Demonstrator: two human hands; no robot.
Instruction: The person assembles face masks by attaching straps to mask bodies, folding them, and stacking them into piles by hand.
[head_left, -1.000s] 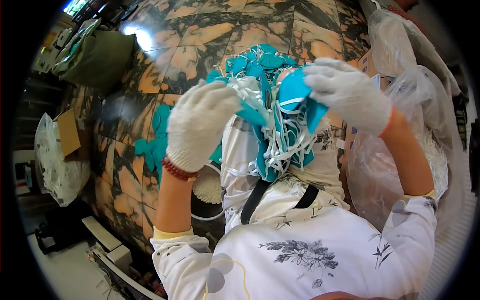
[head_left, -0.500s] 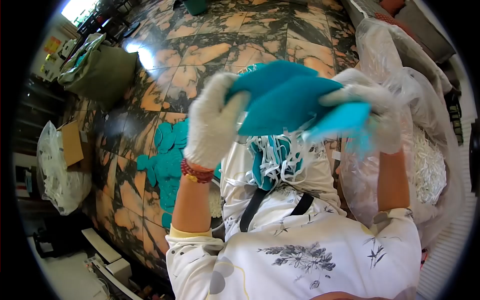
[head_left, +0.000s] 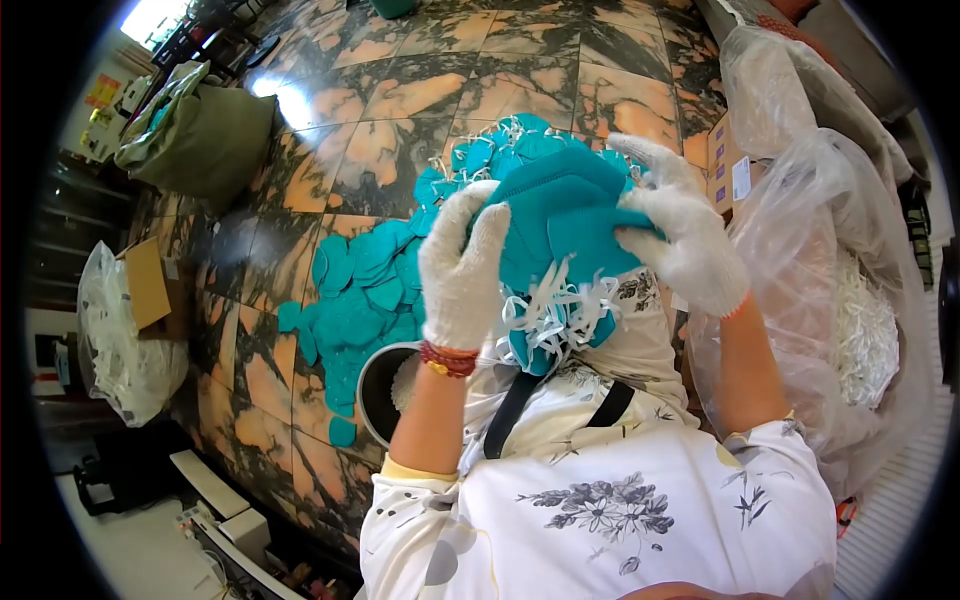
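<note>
Both my hands wear white knitted gloves. Between them, above my lap, is a stack of teal fabric masks point(head_left: 570, 205). My left hand point(head_left: 467, 262) grips the stack's left edge between thumb and fingers. On the other side, my right hand point(head_left: 685, 232) has its thumb and some fingers around the right edge, with its upper fingers spread. White straps point(head_left: 560, 305) hang in a tangle below the stack, over more teal pieces on my lap. Behind it lies a heap of teal masks with white straps point(head_left: 530, 140).
Loose teal pieces point(head_left: 360, 300) cover the floor at the left, beside a round container point(head_left: 378, 395). A green sack point(head_left: 205, 140) and a plastic bag with cardboard point(head_left: 125, 340) stand further left. Clear plastic bags point(head_left: 790, 270), one holding white strips, and a carton point(head_left: 722, 165) are at the right.
Both hands first took hold of teal masks and lifted them. Since then the stack has come down slightly and been drawn together, and the right hand has moved inward.
</note>
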